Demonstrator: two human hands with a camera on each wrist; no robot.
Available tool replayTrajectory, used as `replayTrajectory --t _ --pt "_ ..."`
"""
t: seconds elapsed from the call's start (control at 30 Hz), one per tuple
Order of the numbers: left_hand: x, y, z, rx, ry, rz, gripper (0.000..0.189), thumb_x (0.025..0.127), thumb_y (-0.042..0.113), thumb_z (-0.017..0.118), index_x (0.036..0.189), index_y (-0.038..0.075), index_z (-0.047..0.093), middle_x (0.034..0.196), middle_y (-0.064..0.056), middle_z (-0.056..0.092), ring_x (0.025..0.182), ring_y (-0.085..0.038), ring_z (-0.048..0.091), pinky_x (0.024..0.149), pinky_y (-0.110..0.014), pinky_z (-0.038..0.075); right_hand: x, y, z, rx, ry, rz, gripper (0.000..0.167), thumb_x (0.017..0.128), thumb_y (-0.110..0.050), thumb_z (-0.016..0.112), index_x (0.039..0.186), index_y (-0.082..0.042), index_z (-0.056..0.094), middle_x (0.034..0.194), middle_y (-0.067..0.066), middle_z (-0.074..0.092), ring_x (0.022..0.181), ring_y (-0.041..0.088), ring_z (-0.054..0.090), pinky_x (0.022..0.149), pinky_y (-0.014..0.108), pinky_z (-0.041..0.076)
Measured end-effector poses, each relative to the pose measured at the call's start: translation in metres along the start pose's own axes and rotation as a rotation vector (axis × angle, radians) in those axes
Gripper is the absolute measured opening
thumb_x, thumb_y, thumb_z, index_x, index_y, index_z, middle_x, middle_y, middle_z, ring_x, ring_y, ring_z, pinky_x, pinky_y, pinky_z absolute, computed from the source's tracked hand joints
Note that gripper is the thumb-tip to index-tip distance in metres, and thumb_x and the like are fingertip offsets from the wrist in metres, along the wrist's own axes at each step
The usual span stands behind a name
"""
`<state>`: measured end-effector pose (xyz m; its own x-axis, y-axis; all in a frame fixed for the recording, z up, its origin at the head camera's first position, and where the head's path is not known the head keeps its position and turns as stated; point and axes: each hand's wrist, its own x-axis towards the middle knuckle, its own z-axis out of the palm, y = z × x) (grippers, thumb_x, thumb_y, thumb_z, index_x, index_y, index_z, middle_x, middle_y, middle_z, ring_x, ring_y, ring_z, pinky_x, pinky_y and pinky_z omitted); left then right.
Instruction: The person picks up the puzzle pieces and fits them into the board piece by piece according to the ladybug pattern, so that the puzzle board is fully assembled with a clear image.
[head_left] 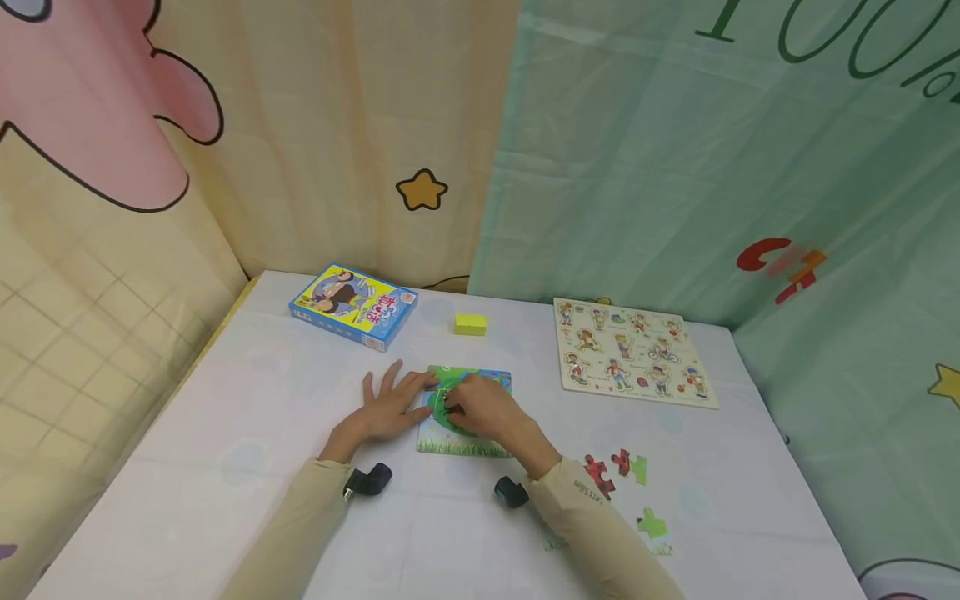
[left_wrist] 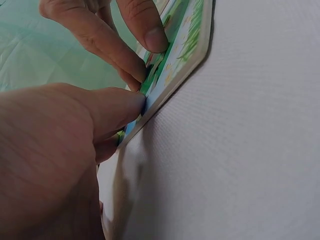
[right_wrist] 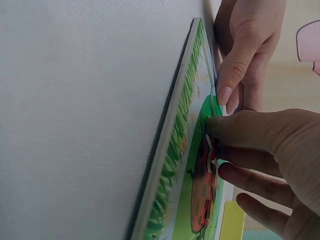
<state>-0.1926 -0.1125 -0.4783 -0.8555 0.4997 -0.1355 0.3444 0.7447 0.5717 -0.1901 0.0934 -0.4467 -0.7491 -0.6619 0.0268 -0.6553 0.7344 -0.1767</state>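
A jigsaw puzzle board (head_left: 467, 447) with a grass border and a green scene lies flat on the white table. My left hand (head_left: 388, 412) rests at its left side with fingers spread, the thumb (left_wrist: 125, 102) touching the board's edge area. Over the middle of the board, my right hand (head_left: 483, 407) has its fingers curled, with thumb and fingertips pinching a small puzzle piece (right_wrist: 210, 150) close against the surface. The fingers hide much of that piece. A red, dark-spotted picture (right_wrist: 200, 192) shows on the board beside it.
Several loose puzzle pieces (head_left: 597, 477) lie right of the right sleeve, partly hidden by it. Behind the board sit a yellow block (head_left: 470, 324) and a blue-and-yellow box (head_left: 352, 305). A cream picture board (head_left: 633, 354) lies at the back right. Curtains rise behind the table.
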Motion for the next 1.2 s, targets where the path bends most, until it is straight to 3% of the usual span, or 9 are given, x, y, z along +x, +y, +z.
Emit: replayTrajectory --t 0.17,0.4,0.57,0.73,0.8,0.87,1.03,1.2 --pt "0.001 0.000 0.001 0.008 -0.008 -0.007 0.056 0.103 0.033 0.052 0.154 0.015 0.035 0.161 -0.010 0.034 0.152 -0.048 -0.003 0.110 -0.076 -0.010 0.000 -0.001 0.000 -0.103 -0.002 -0.032 0.027 0.091 -0.014 0.070 0.066 -0.019 0.066 0.061 -0.009 0.057 0.062 0.005 0.049 0.063 0.021 0.045" --pt "0.002 -0.001 0.003 -0.011 -0.004 -0.008 0.055 0.103 0.032 0.053 0.153 0.015 0.037 0.160 -0.010 0.035 0.152 -0.048 -0.003 0.109 -0.076 -0.010 0.001 -0.003 -0.002 -0.207 -0.009 -0.062 0.021 0.093 -0.017 0.069 0.074 -0.021 0.077 0.072 -0.009 0.069 0.073 0.010 0.060 0.070 0.025 0.053" --pt "0.003 -0.001 0.002 -0.001 -0.002 -0.014 0.056 0.103 0.032 0.053 0.153 0.015 0.036 0.160 -0.010 0.035 0.152 -0.048 -0.003 0.109 -0.076 -0.010 0.001 -0.004 -0.001 -0.209 -0.022 -0.046 0.021 0.093 -0.015 0.069 0.075 -0.021 0.077 0.078 -0.007 0.070 0.077 0.011 0.062 0.069 0.024 0.053" --pt "0.003 -0.003 0.003 0.008 0.000 -0.014 0.056 0.103 0.032 0.053 0.153 0.016 0.036 0.160 -0.010 0.034 0.152 -0.048 -0.003 0.110 -0.076 -0.009 -0.005 -0.003 -0.003 -0.077 -0.092 -0.022 0.015 0.097 -0.017 0.067 0.101 -0.017 0.081 0.110 0.000 0.071 0.104 0.016 0.066 0.087 0.028 0.056" --pt "0.003 -0.004 0.004 0.012 0.001 -0.014 0.055 0.103 0.032 0.054 0.153 0.017 0.037 0.161 -0.009 0.034 0.152 -0.048 -0.003 0.110 -0.076 -0.009 -0.010 0.000 -0.005 -0.014 -0.109 -0.024 0.021 0.098 -0.020 0.066 0.116 -0.015 0.077 0.125 0.003 0.068 0.118 0.019 0.062 0.102 0.034 0.051" --pt "0.004 -0.005 0.005 0.012 0.005 -0.012 0.055 0.102 0.033 0.054 0.153 0.018 0.037 0.161 -0.008 0.034 0.152 -0.048 -0.003 0.110 -0.076 -0.010 -0.018 0.004 -0.007 0.052 -0.106 -0.028 0.026 0.099 -0.020 0.064 0.123 -0.013 0.073 0.132 0.006 0.064 0.125 0.023 0.059 0.109 0.039 0.046" --pt "0.006 -0.007 0.008 0.003 0.009 0.002 0.054 0.102 0.033 0.054 0.152 0.018 0.038 0.161 -0.009 0.033 0.152 -0.048 -0.003 0.110 -0.076 -0.010 -0.045 0.015 -0.009 0.221 -0.076 -0.004 0.030 0.097 -0.011 0.063 0.125 -0.011 0.071 0.133 0.007 0.064 0.124 0.025 0.057 0.106 0.043 0.048" --pt "0.006 -0.006 0.007 0.003 0.007 -0.010 0.053 0.102 0.032 0.054 0.151 0.019 0.039 0.163 -0.008 0.031 0.152 -0.048 -0.003 0.110 -0.076 -0.011 -0.076 0.024 -0.015 0.234 -0.075 0.056 0.030 0.095 -0.013 0.065 0.124 -0.013 0.071 0.128 0.003 0.066 0.121 0.022 0.059 0.102 0.043 0.050"
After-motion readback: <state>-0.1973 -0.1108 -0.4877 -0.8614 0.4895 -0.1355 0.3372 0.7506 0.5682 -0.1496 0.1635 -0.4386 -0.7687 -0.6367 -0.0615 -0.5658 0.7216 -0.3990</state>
